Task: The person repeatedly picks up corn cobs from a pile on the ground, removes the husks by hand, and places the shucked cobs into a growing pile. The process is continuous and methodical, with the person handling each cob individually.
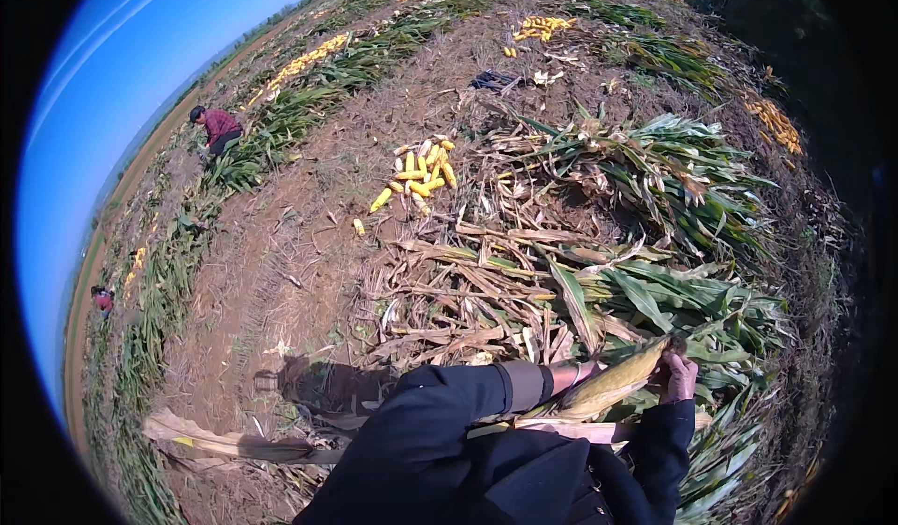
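An ear of corn (613, 385) in its pale yellow-green husk lies slantwise between my hands, with a dark tuft of silk at its upper right tip. My right hand (680, 377) is closed at that tip, fingers bent around the husk end. From the left, my left hand (585, 373) reaches behind the ear and grips it; most of its fingers are hidden by the husk. Dry husk or stalk leaves (599, 431) hang just below the ear, against my dark jacket. Cut corn stalks (645, 296) with green and brown leaves lie right beyond my hands.
A heap of husked yellow corn ears (421, 174) lies on bare soil ahead, with another heap (543, 28) farther off. Rows of cut stalks (327, 95) stretch across the field. A person in a red top (217, 125) bends at the left; another person (103, 299) is farther away.
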`<action>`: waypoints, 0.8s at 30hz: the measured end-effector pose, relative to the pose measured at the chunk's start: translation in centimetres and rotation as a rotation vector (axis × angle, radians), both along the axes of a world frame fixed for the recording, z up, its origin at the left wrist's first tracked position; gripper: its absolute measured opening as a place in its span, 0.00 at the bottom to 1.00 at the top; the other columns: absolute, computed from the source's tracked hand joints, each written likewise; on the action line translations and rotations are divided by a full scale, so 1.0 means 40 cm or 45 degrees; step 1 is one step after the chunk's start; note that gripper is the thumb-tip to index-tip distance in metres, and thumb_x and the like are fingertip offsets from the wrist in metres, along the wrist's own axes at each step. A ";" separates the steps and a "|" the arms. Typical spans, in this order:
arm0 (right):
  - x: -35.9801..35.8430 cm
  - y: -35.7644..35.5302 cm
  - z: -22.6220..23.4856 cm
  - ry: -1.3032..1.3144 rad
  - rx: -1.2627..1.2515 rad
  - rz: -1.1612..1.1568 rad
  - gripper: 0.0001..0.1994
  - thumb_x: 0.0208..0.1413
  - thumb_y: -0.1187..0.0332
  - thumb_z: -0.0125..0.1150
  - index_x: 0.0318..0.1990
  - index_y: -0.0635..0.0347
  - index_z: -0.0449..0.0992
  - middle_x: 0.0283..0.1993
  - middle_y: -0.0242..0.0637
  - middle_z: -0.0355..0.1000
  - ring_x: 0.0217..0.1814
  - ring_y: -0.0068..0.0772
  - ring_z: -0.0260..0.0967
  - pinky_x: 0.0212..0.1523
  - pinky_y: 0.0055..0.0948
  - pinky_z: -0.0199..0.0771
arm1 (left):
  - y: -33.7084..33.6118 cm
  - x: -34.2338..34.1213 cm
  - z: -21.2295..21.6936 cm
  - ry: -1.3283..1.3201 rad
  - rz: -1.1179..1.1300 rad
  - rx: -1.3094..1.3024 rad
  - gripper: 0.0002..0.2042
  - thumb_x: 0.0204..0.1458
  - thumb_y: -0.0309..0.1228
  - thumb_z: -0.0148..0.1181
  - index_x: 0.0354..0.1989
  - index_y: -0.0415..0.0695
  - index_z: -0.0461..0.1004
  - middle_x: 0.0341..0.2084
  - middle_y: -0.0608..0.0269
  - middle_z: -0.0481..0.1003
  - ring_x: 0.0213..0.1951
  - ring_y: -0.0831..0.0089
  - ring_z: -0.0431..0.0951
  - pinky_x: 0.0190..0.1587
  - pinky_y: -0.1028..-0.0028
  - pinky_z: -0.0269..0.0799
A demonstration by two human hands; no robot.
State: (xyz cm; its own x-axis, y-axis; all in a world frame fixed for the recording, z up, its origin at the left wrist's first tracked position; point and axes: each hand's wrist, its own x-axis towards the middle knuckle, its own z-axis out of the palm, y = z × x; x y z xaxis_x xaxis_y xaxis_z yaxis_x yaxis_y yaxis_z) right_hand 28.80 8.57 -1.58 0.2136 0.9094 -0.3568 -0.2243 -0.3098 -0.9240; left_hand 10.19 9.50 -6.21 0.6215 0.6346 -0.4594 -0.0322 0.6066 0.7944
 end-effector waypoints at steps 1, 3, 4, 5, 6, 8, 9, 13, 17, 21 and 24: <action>0.007 0.009 -0.015 0.009 0.015 0.032 0.09 0.48 0.66 0.62 0.29 0.64 0.78 0.25 0.28 0.71 0.23 0.21 0.66 0.27 0.21 0.67 | 0.003 -0.002 -0.009 0.012 0.000 0.040 0.15 0.61 0.37 0.57 0.45 0.36 0.78 0.35 0.56 0.82 0.33 0.67 0.82 0.37 0.66 0.79; -0.020 0.024 -0.017 -0.035 -0.009 0.048 0.07 0.48 0.67 0.62 0.28 0.62 0.76 0.24 0.28 0.71 0.24 0.22 0.67 0.27 0.23 0.67 | 0.001 -0.032 -0.034 0.040 0.049 0.087 0.15 0.61 0.37 0.57 0.44 0.36 0.78 0.35 0.56 0.82 0.33 0.67 0.82 0.37 0.66 0.78; -0.048 0.043 -0.001 0.029 0.053 0.156 0.07 0.49 0.67 0.62 0.29 0.61 0.76 0.24 0.29 0.71 0.23 0.24 0.68 0.28 0.25 0.70 | 0.004 -0.057 -0.031 0.057 0.107 0.111 0.15 0.61 0.37 0.57 0.44 0.36 0.78 0.35 0.56 0.82 0.33 0.67 0.82 0.37 0.66 0.78; -0.078 0.052 0.011 0.058 0.030 0.221 0.06 0.50 0.68 0.62 0.32 0.61 0.75 0.24 0.30 0.72 0.24 0.25 0.69 0.27 0.26 0.71 | 0.001 -0.086 -0.034 0.073 0.160 0.129 0.15 0.61 0.37 0.58 0.43 0.36 0.78 0.35 0.56 0.82 0.32 0.67 0.82 0.37 0.66 0.78; -0.104 0.060 0.024 0.083 0.005 0.278 0.07 0.51 0.68 0.62 0.34 0.61 0.75 0.25 0.30 0.72 0.24 0.25 0.69 0.26 0.26 0.72 | -0.006 -0.104 -0.039 0.082 0.199 0.141 0.15 0.61 0.37 0.58 0.43 0.36 0.78 0.35 0.56 0.82 0.32 0.66 0.82 0.36 0.66 0.78; -0.120 0.098 0.011 0.175 0.012 0.323 0.08 0.52 0.69 0.62 0.37 0.61 0.73 0.28 0.32 0.73 0.24 0.27 0.72 0.21 0.27 0.73 | 0.002 -0.139 -0.031 0.110 0.227 0.179 0.15 0.60 0.37 0.58 0.42 0.36 0.79 0.34 0.56 0.82 0.32 0.66 0.82 0.36 0.66 0.78; -0.125 0.103 0.001 0.147 0.056 0.268 0.08 0.52 0.69 0.62 0.37 0.60 0.73 0.28 0.32 0.73 0.23 0.27 0.71 0.20 0.28 0.73 | -0.001 -0.150 -0.034 0.120 0.232 0.193 0.14 0.60 0.37 0.58 0.42 0.36 0.79 0.34 0.56 0.82 0.32 0.66 0.82 0.36 0.66 0.78; -0.184 0.104 0.051 0.128 0.163 0.295 0.06 0.52 0.69 0.62 0.33 0.62 0.74 0.25 0.32 0.73 0.19 0.26 0.69 0.15 0.26 0.68 | -0.006 -0.212 -0.060 0.206 0.244 0.224 0.14 0.60 0.37 0.58 0.41 0.36 0.79 0.34 0.55 0.82 0.31 0.65 0.82 0.35 0.65 0.77; -0.176 0.157 0.004 -0.013 0.173 0.357 0.09 0.49 0.68 0.62 0.22 0.63 0.75 0.17 0.35 0.70 0.13 0.26 0.65 0.14 0.24 0.64 | 0.016 -0.264 -0.069 0.270 0.279 0.228 0.14 0.60 0.37 0.58 0.39 0.36 0.79 0.33 0.55 0.82 0.30 0.65 0.82 0.34 0.65 0.77; -0.220 0.150 0.030 0.018 0.146 0.225 0.06 0.45 0.71 0.61 0.24 0.66 0.77 0.15 0.35 0.69 0.10 0.26 0.62 0.13 0.24 0.60 | 0.029 -0.284 -0.082 0.319 0.259 0.233 0.14 0.59 0.37 0.59 0.38 0.36 0.80 0.33 0.55 0.82 0.30 0.64 0.81 0.33 0.65 0.76; -0.207 0.135 0.027 0.053 0.223 0.185 0.05 0.46 0.75 0.58 0.25 0.68 0.76 0.17 0.35 0.70 0.10 0.26 0.62 0.13 0.24 0.59 | 0.049 -0.305 -0.097 0.403 0.169 0.295 0.14 0.59 0.37 0.59 0.37 0.36 0.80 0.32 0.55 0.82 0.29 0.64 0.81 0.33 0.64 0.76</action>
State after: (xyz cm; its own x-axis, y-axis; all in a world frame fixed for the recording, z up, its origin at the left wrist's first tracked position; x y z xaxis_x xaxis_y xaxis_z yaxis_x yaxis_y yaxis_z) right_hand 20.53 13.95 -0.50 0.0643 0.9785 -0.1962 -0.2278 -0.1770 -0.9575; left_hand -2.03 11.45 -10.11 0.3781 0.8089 -0.4502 0.1696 0.4176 0.8927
